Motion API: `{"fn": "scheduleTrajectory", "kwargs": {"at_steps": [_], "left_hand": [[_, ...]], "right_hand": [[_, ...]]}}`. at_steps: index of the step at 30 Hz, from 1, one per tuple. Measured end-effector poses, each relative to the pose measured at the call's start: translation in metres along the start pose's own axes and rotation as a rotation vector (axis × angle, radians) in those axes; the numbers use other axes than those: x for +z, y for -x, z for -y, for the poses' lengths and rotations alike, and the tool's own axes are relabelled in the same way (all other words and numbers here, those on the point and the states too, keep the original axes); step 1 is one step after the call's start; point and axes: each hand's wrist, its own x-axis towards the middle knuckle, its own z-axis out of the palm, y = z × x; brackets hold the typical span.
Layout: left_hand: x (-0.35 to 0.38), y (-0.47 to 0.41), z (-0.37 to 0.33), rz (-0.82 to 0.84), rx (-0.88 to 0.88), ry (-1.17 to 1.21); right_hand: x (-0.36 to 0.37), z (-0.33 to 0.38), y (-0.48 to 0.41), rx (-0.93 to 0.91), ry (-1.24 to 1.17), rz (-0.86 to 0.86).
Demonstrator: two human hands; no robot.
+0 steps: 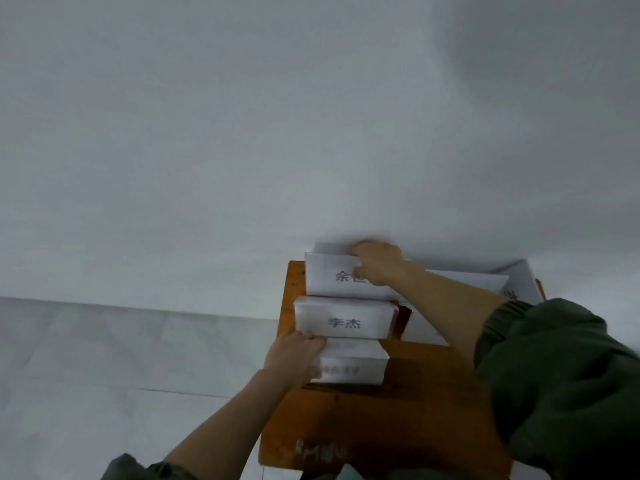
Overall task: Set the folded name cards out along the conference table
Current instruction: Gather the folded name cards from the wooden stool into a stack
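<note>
On table [415, 417] by wall [242, 133], left hand [294, 358] pinching near card [351, 370], right hand [377, 265] far card [327, 277].

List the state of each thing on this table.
Far card: upright, top edge pinched by right grip.
Middle card: folded, standing, print legible.
Near card: left end held by left grip, print blurred.
Sheets: lying at the right, under the right arm.

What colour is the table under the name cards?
The table is orange-brown wood, dark in the shaded parts; the head view, the only one, shows it.
</note>
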Motion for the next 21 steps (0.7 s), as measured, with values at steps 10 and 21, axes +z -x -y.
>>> {"fn": "scheduleTrajectory", "kwargs": {"at_steps": [10,21], "left_hand": [[-0.030,0.021,0.000,0.104,-0.018,0.184],[-0.167,0.013,0.017,-0.189,-0.044,0.081]], "right_hand": [[-0.008,-0.022,0.022,-0.034,-0.111,0.011],[-0.020,-0.093,0.099,0.139,-0.223,-0.251]]}}
